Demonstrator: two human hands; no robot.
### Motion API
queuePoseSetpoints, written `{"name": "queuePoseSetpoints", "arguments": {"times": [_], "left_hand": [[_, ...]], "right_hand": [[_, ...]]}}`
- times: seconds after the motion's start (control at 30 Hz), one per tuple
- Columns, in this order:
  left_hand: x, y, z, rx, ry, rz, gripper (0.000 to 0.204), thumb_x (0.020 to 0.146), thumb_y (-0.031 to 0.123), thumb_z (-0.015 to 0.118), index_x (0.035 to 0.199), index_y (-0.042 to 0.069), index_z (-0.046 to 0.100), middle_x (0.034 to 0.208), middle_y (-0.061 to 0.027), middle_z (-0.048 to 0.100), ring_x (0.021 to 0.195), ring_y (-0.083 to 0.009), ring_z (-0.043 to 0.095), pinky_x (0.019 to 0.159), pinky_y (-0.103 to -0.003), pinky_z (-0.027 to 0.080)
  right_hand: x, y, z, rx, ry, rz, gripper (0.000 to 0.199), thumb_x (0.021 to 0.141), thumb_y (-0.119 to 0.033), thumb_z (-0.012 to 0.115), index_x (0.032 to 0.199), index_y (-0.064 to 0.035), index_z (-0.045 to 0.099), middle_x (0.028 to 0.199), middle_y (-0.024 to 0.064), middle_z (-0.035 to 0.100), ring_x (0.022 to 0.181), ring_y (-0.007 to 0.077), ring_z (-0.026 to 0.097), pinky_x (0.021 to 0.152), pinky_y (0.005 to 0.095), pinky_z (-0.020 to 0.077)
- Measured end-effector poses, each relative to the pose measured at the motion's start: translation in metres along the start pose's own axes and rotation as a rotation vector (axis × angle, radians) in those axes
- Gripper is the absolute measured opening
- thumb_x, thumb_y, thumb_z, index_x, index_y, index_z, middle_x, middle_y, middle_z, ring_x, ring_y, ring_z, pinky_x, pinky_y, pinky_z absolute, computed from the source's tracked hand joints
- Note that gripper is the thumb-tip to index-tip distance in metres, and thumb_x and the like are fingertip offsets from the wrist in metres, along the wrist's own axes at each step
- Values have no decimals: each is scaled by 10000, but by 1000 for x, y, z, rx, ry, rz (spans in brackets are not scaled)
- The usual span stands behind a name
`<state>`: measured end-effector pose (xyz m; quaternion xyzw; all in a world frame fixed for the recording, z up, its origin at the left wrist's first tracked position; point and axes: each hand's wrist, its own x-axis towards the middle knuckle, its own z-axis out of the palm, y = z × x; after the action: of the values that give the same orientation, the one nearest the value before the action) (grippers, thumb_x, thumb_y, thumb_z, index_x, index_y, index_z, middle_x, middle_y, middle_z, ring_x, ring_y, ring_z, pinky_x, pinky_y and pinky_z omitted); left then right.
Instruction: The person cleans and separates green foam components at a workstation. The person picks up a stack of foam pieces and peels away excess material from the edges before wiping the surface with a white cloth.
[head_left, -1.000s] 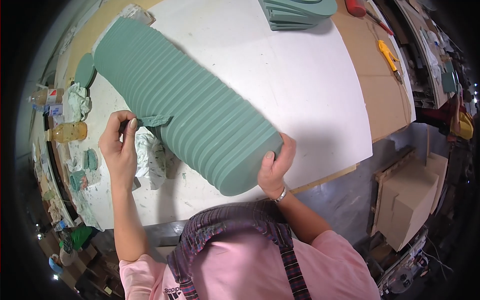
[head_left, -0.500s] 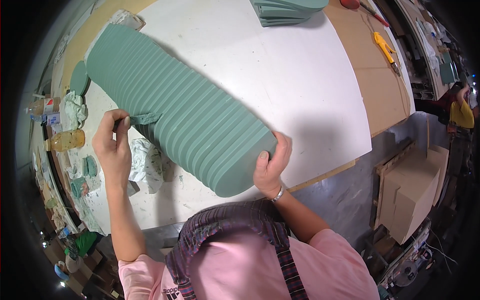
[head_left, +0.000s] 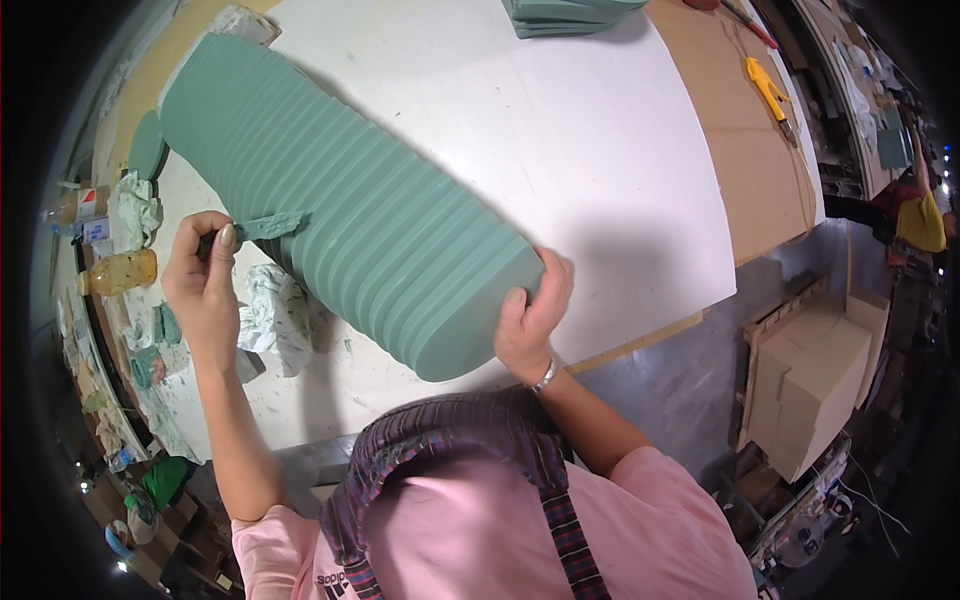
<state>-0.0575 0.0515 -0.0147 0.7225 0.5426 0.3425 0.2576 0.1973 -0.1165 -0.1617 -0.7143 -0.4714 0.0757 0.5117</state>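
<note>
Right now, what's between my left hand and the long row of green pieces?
In the head view, a green-coated tool, pinched in your left hand, extends to the green row.

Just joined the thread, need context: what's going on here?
A person's left hand pinches a green-coated tool, its tip at the left side of a long row of green slabs. Their right hand is on the row's near end, thumb against the end face. The row lies aslant on a white-topped table, with a stained, crumpled cloth below the tool.
</note>
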Motion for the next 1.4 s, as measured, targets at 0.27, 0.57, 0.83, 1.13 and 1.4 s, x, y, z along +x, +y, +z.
{"name": "queuePoseSetpoints", "arguments": {"times": [0.27, 0.57, 0.83, 1.13, 1.4], "left_hand": [[-28, 4, -7, -190, -38, -202, 111, 952, 128, 623, 941, 22, 594, 814, 28, 522, 704, -64, 443, 642, -210, 359], [-66, 9, -4, -314, -112, -279, 84, 951, 98, 617, 934, 19, 592, 781, 29, 522, 679, -56, 446, 612, -198, 358], [-75, 30, 16, -103, -149, -103, 48, 922, 8, 608, 893, -18, 580, 759, -9, 559, 686, -73, 479, 632, -211, 400], [-70, 45, 20, 76, -117, 55, 36, 895, -22, 613, 888, -18, 577, 752, -48, 579, 671, -102, 512, 641, -236, 438], [-69, 50, 23, 95, -120, 66, 37, 892, -45, 608, 892, -21, 580, 758, -50, 584, 677, -101, 517, 648, -233, 443]], "right_hand": [[0, 0, 1, 7, 10, -8, 541, 955, -411, 471, 1241, 48, 487, 1108, 225, 550, 982, 376, 522, 872, 473, 394], [1, 0, 0, -28, -3, -44, 487, 943, -314, 464, 1247, 66, 455, 1097, 207, 527, 990, 342, 494, 889, 455, 389], [-1, 3, 2, 0, 19, -31, 508, 937, -364, 491, 1233, 48, 481, 1094, 213, 530, 974, 380, 507, 860, 476, 387], [1, 0, 0, -54, 39, -46, 510, 944, -394, 476, 1217, 37, 492, 1069, 199, 536, 960, 369, 508, 844, 470, 386], [2, 0, 0, -32, 55, -52, 510, 951, -402, 470, 1214, 35, 497, 1061, 197, 540, 956, 367, 509, 848, 467, 384]]}}
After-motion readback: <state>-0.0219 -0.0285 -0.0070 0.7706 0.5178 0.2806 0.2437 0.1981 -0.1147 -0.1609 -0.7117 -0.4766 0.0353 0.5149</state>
